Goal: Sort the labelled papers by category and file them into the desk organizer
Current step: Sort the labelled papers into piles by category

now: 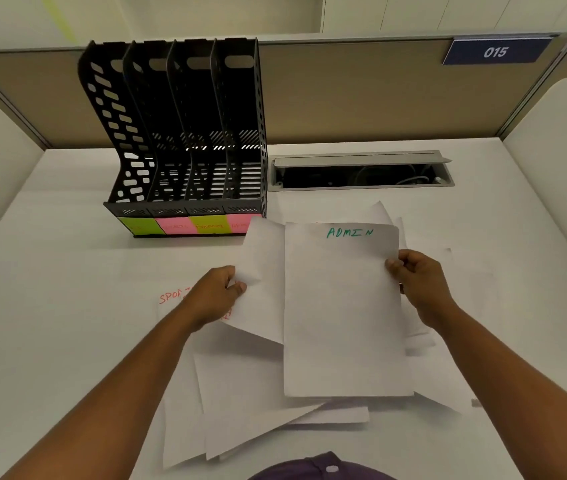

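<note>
We see the right hand (417, 285) pinching the ADMIN sheet (342, 313) at its edge, the left hand (218, 296) pinching another sheet (264, 271), above the pile (240, 403) on the tabletop (67, 306), near the organizer (185, 133); thin, floppy, light, best pinched by edges.

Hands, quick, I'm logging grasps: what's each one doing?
Left hand: pinching the edge of a blank sheet.
Right hand: pinching the ADMIN sheet.

- A white sheet of paper (344, 306) bore "ADMIN" in green marker.
- A blue partition plate (496, 51) read "015".
- A white sheet lying on the desk (171, 296) showed red "SPOR", the rest hidden.
- A yellow-green sticky note (210, 226) on the black plastic desk organizer (185, 140) seemed to read "FINANCE"; the other notes were illegible.
</note>
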